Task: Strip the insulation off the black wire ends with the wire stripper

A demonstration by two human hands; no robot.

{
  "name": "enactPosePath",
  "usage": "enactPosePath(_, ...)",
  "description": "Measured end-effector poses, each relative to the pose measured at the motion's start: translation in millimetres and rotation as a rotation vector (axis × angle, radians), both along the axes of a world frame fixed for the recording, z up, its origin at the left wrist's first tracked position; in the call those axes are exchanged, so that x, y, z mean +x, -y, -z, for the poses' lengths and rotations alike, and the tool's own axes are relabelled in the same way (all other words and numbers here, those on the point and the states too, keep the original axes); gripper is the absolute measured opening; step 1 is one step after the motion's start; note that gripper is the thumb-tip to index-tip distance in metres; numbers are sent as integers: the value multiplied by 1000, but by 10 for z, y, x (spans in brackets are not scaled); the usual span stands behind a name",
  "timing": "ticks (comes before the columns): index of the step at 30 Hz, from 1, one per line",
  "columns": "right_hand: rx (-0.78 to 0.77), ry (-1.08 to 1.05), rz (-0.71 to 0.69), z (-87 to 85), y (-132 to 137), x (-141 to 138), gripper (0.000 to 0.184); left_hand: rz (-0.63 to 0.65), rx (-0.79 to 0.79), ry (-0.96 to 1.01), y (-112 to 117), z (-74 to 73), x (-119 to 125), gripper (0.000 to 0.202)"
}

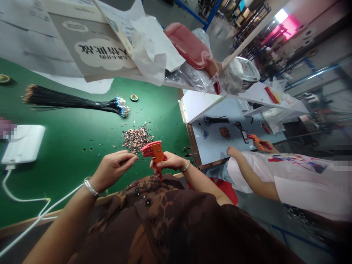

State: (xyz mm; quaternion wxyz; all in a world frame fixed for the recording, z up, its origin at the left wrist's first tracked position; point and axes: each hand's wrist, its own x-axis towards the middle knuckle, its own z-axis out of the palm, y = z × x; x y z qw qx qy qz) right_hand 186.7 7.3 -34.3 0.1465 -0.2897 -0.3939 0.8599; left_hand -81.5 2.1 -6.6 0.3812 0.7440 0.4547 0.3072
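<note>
My right hand [169,162] is wrapped around an orange wire stripper [157,156] with red jaws, held upright over the table's front edge. Its jaws point left. Just left of them, my left hand [117,167] is closed in a pinch on a thin wire, hard to see, whose end is close to the jaws. Behind both hands lies a heap of small copper-coloured and dark offcuts [137,137] on the green table [74,143]. Farther back, a bundle of black wires [74,99] lies sideways, its right ends blue and pale, its left ends copper-coloured.
A roll of tape [134,98] lies beside the bundle. On the left is a white power bank [24,144] with a white cable [24,200]. Papers and plastic bags load the shelf [189,86] above. To the right, a co-worker [258,168] holds another orange stripper [255,139].
</note>
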Motion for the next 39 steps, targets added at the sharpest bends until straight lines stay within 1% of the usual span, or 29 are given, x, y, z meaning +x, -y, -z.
enactPosePath(6, 59, 112, 11, -22, 22, -29, 41, 4, -2, -5, -1, 14, -14, 33)
enactPosePath(9, 88, 172, 64, -38, 52, -66, 42, -8, 8, -13, -8, 23, -46, 34)
enactPosePath(14, 108, 229, 203, -55, 103, -147, 45, -137, 29, -63, -15, 45, -83, 42)
enactPosePath(18, 133, 192, 275, -9, 140, -224, 43, -176, -16, -94, 0, 68, -30, 46)
enactPosePath(22, 80, 168, 357, 47, 155, -302, 43, -151, -2, -100, 7, 59, 70, 42)
enactPosePath(26, 61, 84, 326, 42, 139, -298, 43, -194, 62, -80, -10, 26, 121, 33)
enactPosePath(29, 37, 7, 327, 33, 129, -233, 49, -230, 101, -81, -12, 10, 102, 29)
enactPosePath(31, 33, 16, 374, 47, 128, -191, 51, -248, 131, -89, 2, 13, 82, 28)
enactPosePath(34, 75, 80, 484, 76, 118, -194, 52, -268, 187, -140, 44, 44, 77, 29)
enactPosePath(36, 119, 120, 560, 72, 96, -255, 51, -259, 230, -198, 79, 74, 102, 30)
enactPosePath(39, 206, 148, 643, 22, 37, -399, 49, -224, 287, -285, 132, 98, 168, 30)
